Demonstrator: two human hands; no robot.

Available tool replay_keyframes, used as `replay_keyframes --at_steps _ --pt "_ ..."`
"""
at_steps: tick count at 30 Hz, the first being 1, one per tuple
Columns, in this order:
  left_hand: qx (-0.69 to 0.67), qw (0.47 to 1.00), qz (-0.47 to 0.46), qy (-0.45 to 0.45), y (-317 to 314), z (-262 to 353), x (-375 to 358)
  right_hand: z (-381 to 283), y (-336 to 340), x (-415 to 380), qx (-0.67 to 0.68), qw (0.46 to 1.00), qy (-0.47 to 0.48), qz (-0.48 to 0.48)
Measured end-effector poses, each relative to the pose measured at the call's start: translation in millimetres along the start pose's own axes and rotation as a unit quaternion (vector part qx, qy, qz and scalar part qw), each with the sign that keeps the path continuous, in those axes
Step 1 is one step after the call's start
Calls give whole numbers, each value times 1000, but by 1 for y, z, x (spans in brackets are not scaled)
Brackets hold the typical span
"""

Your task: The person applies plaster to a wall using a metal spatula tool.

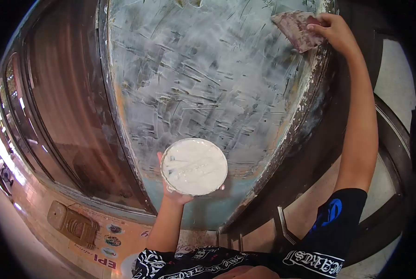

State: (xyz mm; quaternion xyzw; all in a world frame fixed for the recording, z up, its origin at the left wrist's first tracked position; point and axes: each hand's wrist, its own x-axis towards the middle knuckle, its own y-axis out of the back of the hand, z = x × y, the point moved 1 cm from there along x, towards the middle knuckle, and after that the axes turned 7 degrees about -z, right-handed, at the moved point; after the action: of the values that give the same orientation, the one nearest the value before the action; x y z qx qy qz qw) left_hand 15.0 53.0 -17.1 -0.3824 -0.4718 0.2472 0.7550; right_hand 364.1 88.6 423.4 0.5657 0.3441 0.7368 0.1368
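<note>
My left hand (174, 194) supports a round tub (199, 193) from below and the side, its fingers partly hidden. White putty (196, 167) fills the tub, with a streaked surface. Up at the top right, my right hand (334, 33) is closed on a flat putty spreader (298, 30), thumb on its face. The spreader is stained with reddish and whitish smears and lies at the right edge of the wall panel (189, 116). That panel is blue-grey and covered in uneven putty strokes with dark gaps between them.
Worn dark trim with flaking paint (305, 93) borders the panel on the right. At left stands a brown glazed panel (73, 102). A brown plastic stool (72, 224) sits on the floor beside a printed banner (110, 242). Dark framework (393, 135) lies behind my right arm.
</note>
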Motion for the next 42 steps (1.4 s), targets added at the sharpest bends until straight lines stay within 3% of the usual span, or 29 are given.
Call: replay_keyframes --at_steps 2,5,6,7,8,9,10,12,14,16,18,19,20,22,24,26,27,29,32,33,35,38,42 --pt "-19 1000 20 -7 1 5 -2 -19 -7 -17 72 996 34 -37" --pt "-63 998 -4 -10 -6 6 -4 -66 -80 -54 195 962 89 -169" --pt "-64 998 -3 -8 -5 6 -4 -92 -100 -70 98 968 60 -223" --pt "-50 999 -15 0 -2 7 -5 -102 -129 -85 101 960 121 -231" --pt "-36 999 -28 7 -1 7 -5 -107 -154 -94 86 952 72 -285" --pt "-13 999 -32 12 -4 6 -6 -123 -159 -99 -17 956 54 -286" --pt "-10 999 -33 11 -5 5 -7 -120 -157 -95 -16 957 55 -285" --pt "-37 999 -4 8 -5 5 -9 -98 -148 -72 -38 983 66 -165" --pt "-52 999 -3 8 -9 7 -10 -60 -113 -40 80 992 30 -93" --pt "0 998 -58 9 -9 11 -14 -42 -63 -26 83 996 16 -35" --pt "-32 996 -82 15 -10 15 -18 -32 -38 -29 103 994 17 -24" --pt "-57 997 -48 7 -8 18 -21 -43 -42 -40 175 984 25 -26" --pt "-83 996 -14 -2 -5 19 -24 -57 -47 -55 131 990 12 -53" --pt "-68 997 -22 -10 -4 21 -25 -80 -93 -79 182 970 71 -147" --pt "-74 997 -8 -11 -6 21 -24 -106 -156 -112 175 948 71 -257" --pt "-13 1000 -25 -8 -7 17 -24 -125 -194 -130 43 951 89 -293" --pt "-13 999 -42 -3 -6 15 -24 -122 -197 -128 43 951 89 -293" --pt "3 998 -54 19 -3 14 -23 -108 -196 -110 30 983 86 -157" --pt "-30 997 -72 17 -5 14 -24 -80 -128 -62 111 991 22 -66" --pt "-69 997 16 -7 -5 14 -27 -66 -106 -52 158 987 6 -38" --pt "-69 998 -9 -3 -11 16 -29 -50 -71 -47 151 988 -6 -12" --pt "-65 995 -72 -4 -7 21 -34 -59 -80 -71 139 987 5 -82" --pt "-82 995 -49 -7 -3 22 -40 -112 -195 -143 175 942 68 -278"
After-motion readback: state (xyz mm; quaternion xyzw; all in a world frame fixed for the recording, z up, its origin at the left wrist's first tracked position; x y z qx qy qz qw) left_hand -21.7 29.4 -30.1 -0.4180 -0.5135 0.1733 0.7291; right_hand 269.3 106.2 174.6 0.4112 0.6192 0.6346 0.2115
